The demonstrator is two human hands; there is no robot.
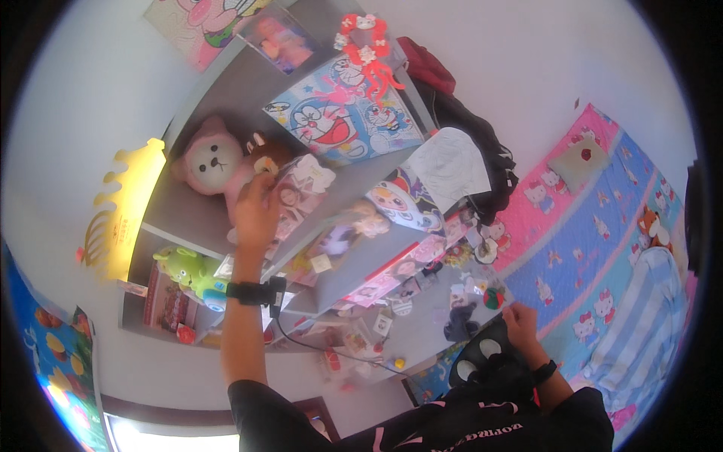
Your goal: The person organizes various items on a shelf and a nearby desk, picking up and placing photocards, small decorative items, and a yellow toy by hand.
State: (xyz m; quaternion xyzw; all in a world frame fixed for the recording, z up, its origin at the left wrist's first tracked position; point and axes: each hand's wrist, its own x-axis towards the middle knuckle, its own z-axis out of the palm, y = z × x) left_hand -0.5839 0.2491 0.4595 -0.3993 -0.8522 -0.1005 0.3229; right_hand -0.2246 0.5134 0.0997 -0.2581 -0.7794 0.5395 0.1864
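Observation:
My left hand [258, 212] reaches up into a grey shelf unit, its fingertips at a small brown plush toy [271, 151]. Whether the fingers grip the toy is unclear. Just behind the hand sits a pink plush bear [210, 161] with a pale face. To the right of my fingers stands a pink box [299, 195] with printed pictures. My right hand [519, 325] is low on the right, fingers curled in, and no object shows in it. Beside it is a black item with white oval patches [479, 359].
A green plush toy [189, 274] sits on a lower shelf, near a glowing yellow crown-shaped lamp [133, 209]. A cartoon picture [339, 113] leans above. Small items litter the desk [421, 333]. A black cable [333, 355] trails from my left wrist. On the right lies a bed [565, 248].

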